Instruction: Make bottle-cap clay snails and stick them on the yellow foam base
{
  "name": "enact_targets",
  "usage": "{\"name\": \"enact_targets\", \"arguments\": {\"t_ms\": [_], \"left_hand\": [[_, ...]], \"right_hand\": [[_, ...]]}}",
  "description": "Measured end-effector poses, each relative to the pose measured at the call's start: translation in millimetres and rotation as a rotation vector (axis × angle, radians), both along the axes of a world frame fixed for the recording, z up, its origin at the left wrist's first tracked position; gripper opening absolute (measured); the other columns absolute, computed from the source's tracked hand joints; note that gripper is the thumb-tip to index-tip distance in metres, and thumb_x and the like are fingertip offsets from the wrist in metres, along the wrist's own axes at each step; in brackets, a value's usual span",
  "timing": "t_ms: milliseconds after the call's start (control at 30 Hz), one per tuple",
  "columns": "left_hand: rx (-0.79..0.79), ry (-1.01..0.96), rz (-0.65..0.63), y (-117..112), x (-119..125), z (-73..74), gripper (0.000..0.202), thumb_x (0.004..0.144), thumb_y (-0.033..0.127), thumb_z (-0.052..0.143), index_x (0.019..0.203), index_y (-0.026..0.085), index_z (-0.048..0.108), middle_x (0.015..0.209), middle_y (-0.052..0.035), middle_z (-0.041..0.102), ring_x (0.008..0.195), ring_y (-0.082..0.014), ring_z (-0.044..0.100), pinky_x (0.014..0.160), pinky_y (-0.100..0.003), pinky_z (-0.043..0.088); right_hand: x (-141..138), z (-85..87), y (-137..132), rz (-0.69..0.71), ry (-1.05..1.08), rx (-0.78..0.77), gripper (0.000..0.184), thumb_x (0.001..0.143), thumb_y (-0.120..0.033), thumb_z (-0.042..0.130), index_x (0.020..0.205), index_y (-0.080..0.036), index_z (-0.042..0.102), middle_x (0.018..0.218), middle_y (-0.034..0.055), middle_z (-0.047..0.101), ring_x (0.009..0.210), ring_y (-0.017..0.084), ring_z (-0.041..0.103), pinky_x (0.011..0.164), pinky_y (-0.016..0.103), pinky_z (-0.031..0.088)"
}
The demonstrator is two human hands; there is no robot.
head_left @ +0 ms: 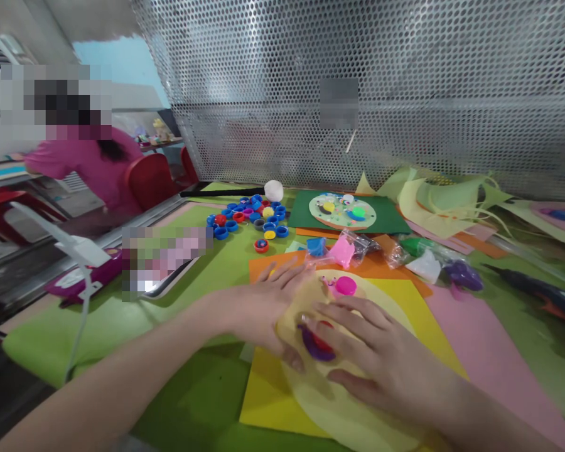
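Note:
My left hand (268,301) lies flat, fingers spread, on the left side of a pale yellow paper disc (353,402). My right hand (381,351) rests on the same disc, its fingertips pressing on a purple and red piece (316,346) stuck to it. A pink bottle cap (345,285) with small googly eyes sits at the disc's far edge. The disc lies on a yellow sheet (268,402) over orange paper (263,267).
Several blue, red and yellow bottle caps (249,220) lie behind. A decorated disc sits on dark green paper (386,216). Plastic bags of clay (353,248), a glue gun (546,295), a pink sheet (489,358) and paper scraps (442,201) are right. A person in pink (89,163) sits far left.

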State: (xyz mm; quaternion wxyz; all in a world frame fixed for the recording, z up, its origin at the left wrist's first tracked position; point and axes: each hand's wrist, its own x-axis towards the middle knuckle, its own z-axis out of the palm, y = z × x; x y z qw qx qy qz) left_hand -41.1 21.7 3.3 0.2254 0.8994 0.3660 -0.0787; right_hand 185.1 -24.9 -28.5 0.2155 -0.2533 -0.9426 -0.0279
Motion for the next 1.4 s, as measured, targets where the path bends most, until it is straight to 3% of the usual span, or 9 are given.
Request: {"name": "enact_targets", "arguments": {"t_ms": [167, 333, 467, 600, 800, 1067, 1300, 1400], "left_hand": [[0.036, -0.183, -0.066, 2.5, 5.6, -5.1, 0.11, 0.063, 0.059, 0.064, 0.143, 0.02, 0.0, 0.151, -0.0086, 0.009, 0.137, -0.0294, 0.007, 0.109, -0.046, 0.015], [0.035, -0.267, -0.031, 2.6, 10.3, -12.1, 0.12, 0.056, 0.055, 0.07, 0.142, 0.02, -0.004, 0.15, -0.0115, 0.008, 0.135, -0.0333, 0.01, 0.103, -0.048, 0.027], [0.107, -0.296, -0.068, -1.1, 12.2, -16.0, 0.113, 0.059, 0.053, 0.069, 0.142, 0.017, 0.001, 0.148, -0.0158, 0.017, 0.134, -0.0349, 0.014, 0.104, -0.049, 0.023], [0.202, -0.311, -0.134, -5.5, 13.5, -15.9, 0.106, 0.068, 0.051, 0.064, 0.142, 0.019, -0.004, 0.146, -0.0154, 0.02, 0.134, -0.0326, 0.016, 0.106, -0.048, 0.019], [0.325, -0.317, -0.209, -7.7, 14.6, -15.2, 0.095, 0.074, 0.054, 0.056, 0.141, 0.015, 0.001, 0.143, -0.0178, 0.028, 0.133, -0.0302, 0.02, 0.107, -0.046, 0.016], [0.359, -0.325, -0.242, -10.1, 16.3, -15.8, 0.079, 0.077, 0.051, 0.053, 0.139, 0.02, 0.014, 0.142, -0.0148, 0.032, 0.131, -0.0296, 0.025, 0.104, -0.045, 0.02], [0.372, -0.293, -0.262, -9.3, 14.9, -13.6, 0.081, 0.077, 0.048, 0.053, 0.139, 0.016, 0.013, 0.141, -0.0158, 0.034, 0.131, -0.0284, 0.025, 0.106, -0.045, 0.016], [0.371, -0.284, -0.26, -9.1, 14.9, -13.3, 0.079, 0.078, 0.047, 0.053, 0.139, 0.018, 0.012, 0.14, -0.0144, 0.036, 0.131, -0.0276, 0.025, 0.105, -0.044, 0.018]], "right_hand": [[-10.6, -13.9, -1.6, -0.15, 0.003, -0.122, 0.061, 0.078, -0.035, 0.061, 0.13, -0.012, 0.039, 0.124, 0.009, 0.053, 0.112, 0.029, 0.045, 0.092, 0.048, 0.043], [-15.8, -10.9, -5.6, -0.176, 0.022, -0.126, 0.06, 0.072, -0.027, 0.068, 0.124, -0.011, 0.044, 0.109, 0.0111, 0.06, 0.104, 0.03, 0.051, 0.082, 0.046, 0.049], [-12.2, -8.0, -1.1, -0.125, 0.014, -0.126, 0.056, 0.072, -0.032, 0.069, 0.119, -0.009, 0.049, 0.104, 0.0128, 0.062, 0.096, 0.029, 0.055, 0.079, 0.043, 0.05], [-6.4, -8.1, 4.8, -0.017, -0.024, -0.116, 0.05, 0.08, -0.031, 0.062, 0.122, -0.01, 0.047, 0.108, 0.0112, 0.062, 0.103, 0.028, 0.054, 0.087, 0.044, 0.047], [-7.1, -10.8, 6.4, -0.017, -0.029, -0.055, 0.04, 0.082, -0.028, 0.059, 0.117, -0.011, 0.051, 0.104, 0.011, 0.064, 0.096, 0.026, 0.058, 0.083, 0.041, 0.049], [-6.3, -14.2, 5.1, -0.018, -0.016, 0.036, 0.031, 0.083, -0.021, 0.053, 0.112, -0.01, 0.056, 0.103, 0.0129, 0.064, 0.095, 0.026, 0.059, 0.081, 0.041, 0.05], [-5.5, -6.4, 7.0, -0.008, -0.03, -0.029, 0.038, 0.08, -0.032, 0.061, 0.11, -0.009, 0.057, 0.102, 0.0139, 0.065, 0.094, 0.026, 0.059, 0.079, 0.04, 0.051], [-7.5, -8.1, 7.4, -0.022, -0.008, 0.003, 0.035, 0.081, -0.029, 0.059, 0.109, -0.01, 0.057, 0.1, 0.0125, 0.065, 0.093, 0.025, 0.06, 0.08, 0.04, 0.051]]}}
